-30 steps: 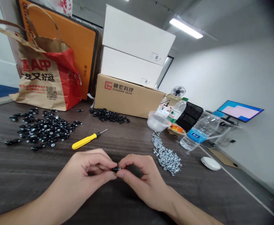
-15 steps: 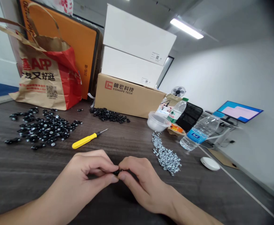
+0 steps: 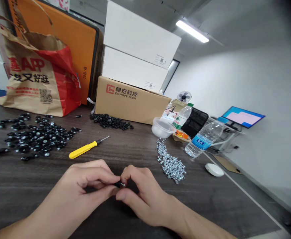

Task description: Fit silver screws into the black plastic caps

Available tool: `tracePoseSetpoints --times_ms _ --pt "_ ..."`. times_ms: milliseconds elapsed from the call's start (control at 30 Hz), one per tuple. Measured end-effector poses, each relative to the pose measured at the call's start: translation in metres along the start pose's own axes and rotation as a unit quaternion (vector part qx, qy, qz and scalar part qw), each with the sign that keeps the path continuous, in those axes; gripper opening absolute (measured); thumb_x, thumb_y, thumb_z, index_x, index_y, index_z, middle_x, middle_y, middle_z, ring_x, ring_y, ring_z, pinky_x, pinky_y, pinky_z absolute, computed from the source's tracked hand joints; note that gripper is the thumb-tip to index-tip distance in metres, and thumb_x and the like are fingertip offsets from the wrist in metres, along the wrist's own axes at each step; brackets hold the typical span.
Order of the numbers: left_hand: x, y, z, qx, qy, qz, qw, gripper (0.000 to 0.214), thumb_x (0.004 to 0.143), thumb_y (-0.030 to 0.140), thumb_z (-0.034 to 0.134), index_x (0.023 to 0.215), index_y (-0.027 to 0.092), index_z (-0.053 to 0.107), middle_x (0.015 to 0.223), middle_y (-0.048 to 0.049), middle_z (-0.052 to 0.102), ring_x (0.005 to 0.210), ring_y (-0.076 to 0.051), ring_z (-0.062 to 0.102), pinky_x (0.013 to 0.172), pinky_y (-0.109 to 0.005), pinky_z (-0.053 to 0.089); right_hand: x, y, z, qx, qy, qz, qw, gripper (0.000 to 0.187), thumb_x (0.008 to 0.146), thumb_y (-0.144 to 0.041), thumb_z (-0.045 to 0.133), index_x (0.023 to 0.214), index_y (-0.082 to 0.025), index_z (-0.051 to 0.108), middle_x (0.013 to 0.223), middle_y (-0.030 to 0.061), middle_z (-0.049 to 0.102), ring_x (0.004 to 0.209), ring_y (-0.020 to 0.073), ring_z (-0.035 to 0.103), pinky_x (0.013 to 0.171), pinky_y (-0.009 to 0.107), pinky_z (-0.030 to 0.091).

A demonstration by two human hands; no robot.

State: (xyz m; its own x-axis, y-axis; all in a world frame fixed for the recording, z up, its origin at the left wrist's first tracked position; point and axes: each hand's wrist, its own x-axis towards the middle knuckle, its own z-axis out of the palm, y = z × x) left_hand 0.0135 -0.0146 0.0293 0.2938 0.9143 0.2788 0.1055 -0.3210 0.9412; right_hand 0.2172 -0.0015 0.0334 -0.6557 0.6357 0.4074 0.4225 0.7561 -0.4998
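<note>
Left hand (image 3: 84,186) and right hand (image 3: 145,196) clamped together on a small black part (image 3: 118,184) with a bright metal tip, held over the near wood-grain table (image 3: 210,205), open laminate to the right, yellow screwdriver (image 3: 83,149) far left, loose steel screws (image 3: 170,166) far right.

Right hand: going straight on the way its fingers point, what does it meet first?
The right hand is on it already: the small black part with a metal tip, pinched in its fingers. Right behind that, probably the left hand, though depth is unclear.
</note>
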Motion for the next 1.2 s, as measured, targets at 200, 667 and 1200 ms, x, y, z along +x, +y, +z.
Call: tracePoseSetpoints --times_ms 200,667,1200 --pt "-0.001 0.003 -0.001 0.047 -0.007 0.037 0.998 0.016 0.078 0.023 0.073 0.068 0.031 0.081 0.067 0.0024 0.072 0.060 -0.013 0.068 0.055 -0.017 0.049 0.000 0.002 0.001 -0.019 -0.014 -0.052 0.998 0.027 0.106 -0.029 0.040 0.081 -0.020 0.046 0.068 -0.0024 0.051 0.059 0.0111 0.044 0.058 0.024 0.035" --pt "-0.002 0.000 0.001 0.018 0.010 0.008 1.000 0.013 0.079 0.022 0.072 0.069 0.028 0.079 0.071 0.0021 0.071 0.062 -0.013 0.069 0.055 -0.015 0.052 0.002 0.000 0.000 0.052 -0.023 -0.014 0.998 0.029 0.103 -0.027 0.044 0.076 -0.020 0.041 0.066 -0.0046 0.045 0.056 0.0089 0.040 0.055 0.022 0.032" --pt "0.002 -0.026 -0.005 -0.134 0.009 -0.175 0.975 0.020 0.070 0.032 0.085 0.087 0.023 0.080 0.073 -0.0008 0.078 0.066 -0.015 0.068 0.063 -0.020 0.053 0.007 0.005 0.000 0.155 0.114 0.092 0.977 0.011 0.086 -0.010 0.070 0.089 -0.016 0.079 0.079 0.0034 0.073 0.072 0.0139 0.065 0.067 0.024 0.049"
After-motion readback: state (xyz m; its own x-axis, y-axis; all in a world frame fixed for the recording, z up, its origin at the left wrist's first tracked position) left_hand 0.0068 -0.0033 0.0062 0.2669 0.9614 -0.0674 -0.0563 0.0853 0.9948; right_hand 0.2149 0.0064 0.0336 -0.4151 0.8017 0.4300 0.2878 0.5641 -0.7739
